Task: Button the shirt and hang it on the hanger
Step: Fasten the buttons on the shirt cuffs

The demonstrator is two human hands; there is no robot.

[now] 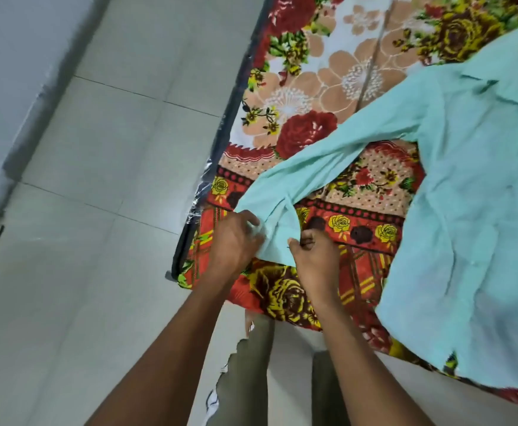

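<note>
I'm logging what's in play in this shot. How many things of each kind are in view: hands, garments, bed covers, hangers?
Hands: 2, the left hand and the right hand, both pinching the cuff end of the shirt's sleeve
Garments: 1, the mint green shirt
Bed covers: 1, the floral blanket
Hangers: 0 in view
Total: 4

Views: one, head-worn, wide-angle. Position: above and just behind the person's forearms, which enter from the bottom edge. Direction: forward and steeply down, frame tilted, so the bed (285, 296) edge runs diagonally. Range: close; left hand (234, 241) and right hand (313, 256) sit just below centre. Coverage: floor (82, 210) fills the left half, bed the right; shirt (467, 195) cut off at the right edge.
</note>
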